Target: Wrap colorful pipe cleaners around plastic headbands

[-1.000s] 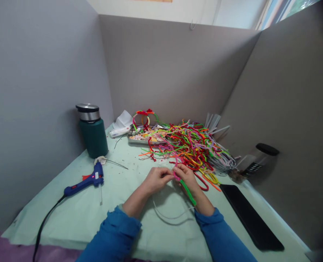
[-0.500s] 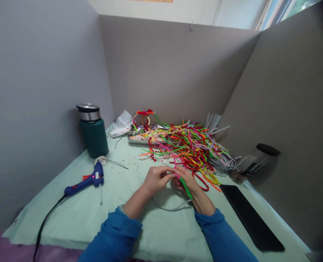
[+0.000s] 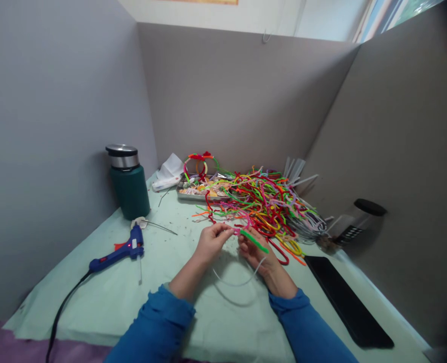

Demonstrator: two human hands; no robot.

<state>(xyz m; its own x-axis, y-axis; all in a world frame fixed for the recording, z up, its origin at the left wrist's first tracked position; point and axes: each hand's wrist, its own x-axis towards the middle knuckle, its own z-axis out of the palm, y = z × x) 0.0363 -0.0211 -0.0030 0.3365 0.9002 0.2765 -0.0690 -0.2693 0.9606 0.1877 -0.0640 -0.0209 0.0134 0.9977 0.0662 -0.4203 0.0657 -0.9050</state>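
In the middle of the table my left hand (image 3: 212,243) pinches the end of a pink pipe cleaner (image 3: 237,231) between thumb and fingertips. Just right of it, my right hand (image 3: 259,254) has its fingers closed around a thin whitish hoop (image 3: 238,285), whose lower curve hangs below both hands. A bright green fuzzy stretch of pipe cleaner (image 3: 254,241) lies across the right fingers, its near end pointing toward the wrist. The pink strand meets the green at the fingertips; how they join there is too small to tell.
A tangled heap of colourful pipe cleaners (image 3: 272,196) lies beyond my hands, beside a metal tray (image 3: 204,197) of small pieces. On the left are a blue glue gun (image 3: 117,253) with its cord and a green flask (image 3: 130,189). A black slab (image 3: 347,300) and a tilted jar (image 3: 355,227) are right.
My left hand has drawn slightly left, away from the right. The green stretch has turned flatter and shows more fully, and the hoop has swung so more of its curve shows.
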